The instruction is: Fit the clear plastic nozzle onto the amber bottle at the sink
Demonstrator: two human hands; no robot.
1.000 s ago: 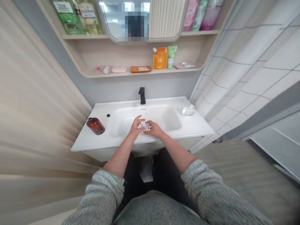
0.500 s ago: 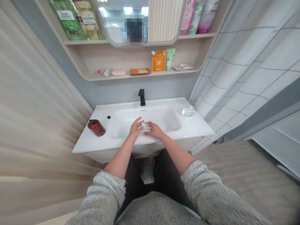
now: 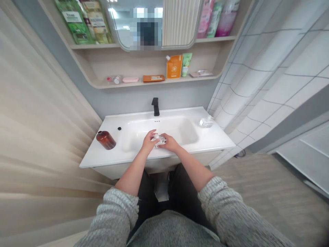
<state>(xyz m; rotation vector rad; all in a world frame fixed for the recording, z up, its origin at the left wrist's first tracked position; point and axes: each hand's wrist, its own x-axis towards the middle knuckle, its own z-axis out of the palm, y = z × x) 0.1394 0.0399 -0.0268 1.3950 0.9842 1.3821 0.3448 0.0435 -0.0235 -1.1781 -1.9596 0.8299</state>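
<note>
Over the front of the white basin, my left hand and my right hand together hold a small clear plastic container. The left fingers curl over its left end, and the right fingers press against its right end. Its lower side is hidden by my fingers, and I cannot tell whether it has a lid. Both hands are just above the white washbasin, close to its front rim.
An amber bottle lies on the left of the counter, and a clear object stands on the right. A black faucet rises behind the bowl. Toiletries line the shelves under a mirror.
My hands have shifted slightly on the clear container, and it sits a little differently between them. The view has tilted a little since the oldest frame.
</note>
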